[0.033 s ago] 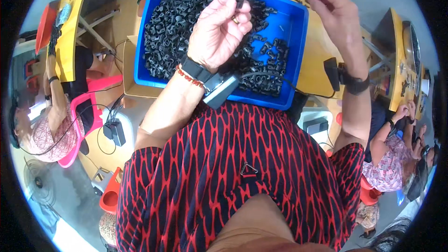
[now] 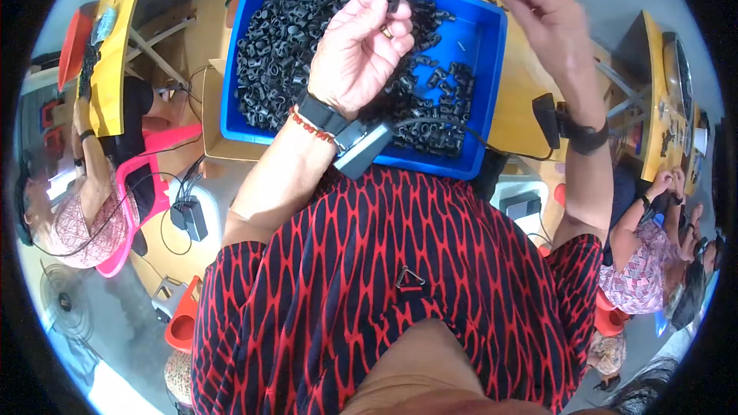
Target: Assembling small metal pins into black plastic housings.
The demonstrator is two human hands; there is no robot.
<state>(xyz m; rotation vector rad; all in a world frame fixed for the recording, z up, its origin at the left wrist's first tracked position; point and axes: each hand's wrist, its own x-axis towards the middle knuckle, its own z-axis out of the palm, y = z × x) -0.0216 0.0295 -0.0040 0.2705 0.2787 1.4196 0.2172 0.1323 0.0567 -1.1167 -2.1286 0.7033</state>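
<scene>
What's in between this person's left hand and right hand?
In the head view, going from the left hand to the right hand: some black pieces in the blue tray, its right rim, then a strip of yellow table.

The light is bright and even across the middle, washing the left forearm (image 2: pixel 265 188) pale and putting small glints on the black parts (image 2: pixel 273 73). Glare burns out a white patch (image 2: pixel 115 392) toward eight o'clock. The right hand (image 2: pixel 555 34), at one o'clock, is smeared by blur. Near the dark round rim, the table (image 2: pixel 115 46) at ten o'clock bends and the fan (image 2: pixel 65 300) looks soft.
</scene>
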